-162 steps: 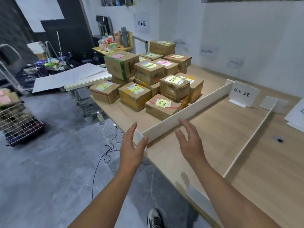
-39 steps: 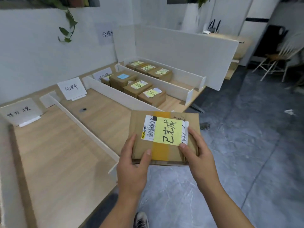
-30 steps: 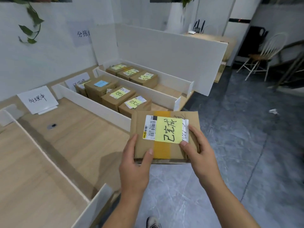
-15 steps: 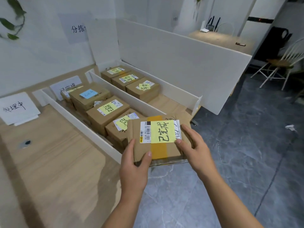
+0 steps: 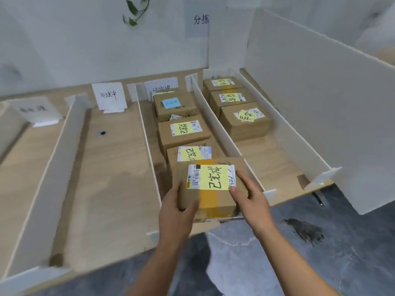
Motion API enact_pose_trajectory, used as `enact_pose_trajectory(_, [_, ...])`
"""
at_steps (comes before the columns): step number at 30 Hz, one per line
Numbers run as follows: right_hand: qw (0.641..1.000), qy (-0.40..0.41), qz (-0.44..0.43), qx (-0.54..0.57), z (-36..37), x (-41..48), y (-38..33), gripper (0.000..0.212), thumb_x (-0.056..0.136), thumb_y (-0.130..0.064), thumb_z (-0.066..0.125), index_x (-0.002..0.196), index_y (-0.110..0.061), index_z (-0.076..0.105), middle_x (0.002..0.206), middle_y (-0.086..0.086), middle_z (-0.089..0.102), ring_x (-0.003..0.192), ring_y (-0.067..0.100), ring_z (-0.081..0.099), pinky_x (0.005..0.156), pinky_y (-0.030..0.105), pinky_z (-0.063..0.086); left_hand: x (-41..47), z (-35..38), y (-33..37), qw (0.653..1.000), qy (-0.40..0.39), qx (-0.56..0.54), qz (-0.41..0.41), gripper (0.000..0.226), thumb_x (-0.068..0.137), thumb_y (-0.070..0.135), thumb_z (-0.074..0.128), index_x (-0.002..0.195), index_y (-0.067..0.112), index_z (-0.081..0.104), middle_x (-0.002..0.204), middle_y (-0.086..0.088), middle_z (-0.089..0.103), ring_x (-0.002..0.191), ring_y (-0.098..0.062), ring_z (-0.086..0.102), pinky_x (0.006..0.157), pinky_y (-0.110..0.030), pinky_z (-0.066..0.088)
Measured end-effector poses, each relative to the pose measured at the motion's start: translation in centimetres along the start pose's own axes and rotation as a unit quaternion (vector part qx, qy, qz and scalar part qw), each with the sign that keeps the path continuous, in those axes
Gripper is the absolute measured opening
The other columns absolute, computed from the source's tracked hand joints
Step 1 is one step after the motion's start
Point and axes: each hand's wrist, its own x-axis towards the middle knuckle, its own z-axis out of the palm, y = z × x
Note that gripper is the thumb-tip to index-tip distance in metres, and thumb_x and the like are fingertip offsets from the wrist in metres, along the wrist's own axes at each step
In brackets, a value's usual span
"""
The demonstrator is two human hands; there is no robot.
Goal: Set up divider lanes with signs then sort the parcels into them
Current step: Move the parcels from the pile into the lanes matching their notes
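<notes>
Parcel with a yellow handwritten note sits at the near end of a lane between the left divider and the right divider, at about 6 o'clock in the view. It may be resting on the table edge, but its underside is out of sight.

At 12 o'clock from it, the same lane holds a row of brown boxes. The nearest box is half covered by the held parcel, then comes the yellow-note box, then the blue-note box. The lane sign behind them is mostly hidden. At 1 o'clock the next lane holds three boxes with yellow notes. At 10 o'clock stands a white sign, and the far sign at 9 o'clock is too blurred to read.

The left hand grips the parcel's near left corner. The right hand grips its right side, thumb on the label's edge. Both forearms reach in from 6 o'clock.
</notes>
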Motion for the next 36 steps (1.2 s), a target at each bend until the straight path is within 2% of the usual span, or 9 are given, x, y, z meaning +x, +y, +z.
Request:
enact_pose_trajectory(4, [0.998, -0.068, 0.007, -0.004, -0.5, 1.8, 1.0, 0.047, 0.096, -0.031, 0.066, 0.138, -0.046, 0.053, 0.146, -0.017, 0.051, 0.135, 0.006, 0.045, 0.114, 0.041, 0.040, -0.2, 0.9, 0.4, 0.998, 0.030, 0.034, -0.039, 0.068, 0.089, 0.039, 0.072, 0.150, 0.029, 0.043, 0.145, 0.004, 0.053, 0.127, -0.016, 0.052, 0.106, -0.037, 0.045])
enact_pose_trajectory(7, [0.995, -0.099, 0.000, -0.020, -0.4, 3.2, 1.9, 0.047, 0.097, -0.029, 0.063, 0.140, -0.045, 0.050, 0.148, -0.014, 0.049, 0.137, 0.008, 0.043, 0.116, 0.041, 0.038, 0.3, 1.3, 0.8, 0.996, 0.029, 0.059, -0.065, 0.066, 0.092, 0.034, 0.070, 0.152, 0.029, 0.041, 0.148, 0.005, 0.050, 0.130, -0.015, 0.049, 0.106, -0.035, 0.044])
enact_pose_trajectory(11, [0.991, -0.122, 0.014, -0.053, 0.4, 4.8, 3.5, 0.052, 0.099, -0.035, 0.060, 0.146, -0.047, 0.042, 0.156, -0.013, 0.039, 0.137, 0.016, 0.045, 0.102, 0.036, 0.050, 1.5, 1.7, 0.9, 0.991, 0.000, 0.091, -0.094, 0.072, 0.092, 0.033, 0.069, 0.155, 0.032, 0.034, 0.152, 0.003, 0.046, 0.133, -0.018, 0.048, 0.105, -0.036, 0.046])
enact_pose_trajectory(12, [0.990, -0.128, 0.017, -0.064, 0.6, 5.3, 3.9, 0.054, 0.099, -0.037, 0.059, 0.147, -0.050, 0.040, 0.159, -0.013, 0.036, 0.140, 0.018, 0.043, 0.104, 0.041, 0.049, 1.9, 1.7, 0.9, 0.990, -0.004, 0.101, -0.100, 0.074, 0.091, 0.033, 0.070, 0.155, 0.032, 0.033, 0.152, 0.002, 0.046, 0.132, -0.020, 0.048, 0.106, -0.038, 0.047])
enact_pose_trajectory(14, [0.987, -0.138, 0.018, -0.082, 0.8, 6.3, 4.6, 0.055, 0.099, -0.039, 0.059, 0.147, -0.053, 0.036, 0.160, -0.011, 0.036, 0.149, 0.019, 0.031, 0.116, 0.050, 0.037, 2.4, 1.8, 0.9, 0.986, -0.015, 0.121, -0.111, 0.076, 0.091, 0.034, 0.071, 0.156, 0.031, 0.030, 0.152, -0.001, 0.046, 0.131, -0.022, 0.048, 0.107, -0.041, 0.046])
enact_pose_trajectory(16, [0.984, -0.148, 0.023, -0.092, 1.0, 7.1, 5.0, 0.056, 0.099, -0.038, 0.059, 0.147, -0.055, 0.035, 0.159, -0.011, 0.037, 0.151, 0.017, 0.025, 0.119, 0.053, 0.031, 2.7, 2.1, 0.8, 0.983, -0.027, 0.138, -0.120, 0.078, 0.092, 0.035, 0.070, 0.157, 0.030, 0.028, 0.152, -0.001, 0.045, 0.131, -0.022, 0.049, 0.106, -0.039, 0.047])
enact_pose_trajectory(26, [0.977, -0.168, 0.054, -0.116, 1.9, 7.7, 6.8, 0.060, 0.096, -0.041, 0.063, 0.147, -0.056, 0.034, 0.158, -0.005, 0.038, 0.144, 0.024, 0.036, 0.114, 0.052, 0.039, 3.7, 3.3, -0.5, 0.969, -0.062, 0.187, -0.148, 0.082, 0.092, 0.033, 0.071, 0.158, 0.027, 0.022, 0.153, -0.001, 0.044, 0.132, -0.022, 0.048, 0.104, -0.034, 0.043])
enact_pose_trajectory(32, [0.976, -0.165, 0.050, -0.134, 2.0, 7.8, 6.3, 0.058, 0.098, -0.035, 0.062, 0.149, -0.048, 0.038, 0.158, -0.003, 0.037, 0.150, 0.023, 0.026, 0.118, 0.048, 0.033, 4.2, 3.4, -1.2, 0.969, -0.063, 0.188, -0.150, 0.084, 0.090, 0.034, 0.072, 0.157, 0.028, 0.021, 0.151, -0.001, 0.044, 0.130, -0.021, 0.049, 0.103, -0.035, 0.044])
enact_pose_trajectory(36, [0.973, -0.166, 0.044, -0.152, 2.0, 7.6, 5.7, 0.059, 0.097, -0.038, 0.062, 0.149, -0.048, 0.037, 0.155, 0.000, 0.039, 0.139, 0.028, 0.042, 0.110, 0.050, 0.043, 4.1, 3.5, -1.3, 0.972, -0.058, 0.170, -0.149, 0.081, 0.091, 0.037, 0.070, 0.157, 0.030, 0.023, 0.151, 0.000, 0.044, 0.129, -0.021, 0.050, 0.100, -0.034, 0.046])
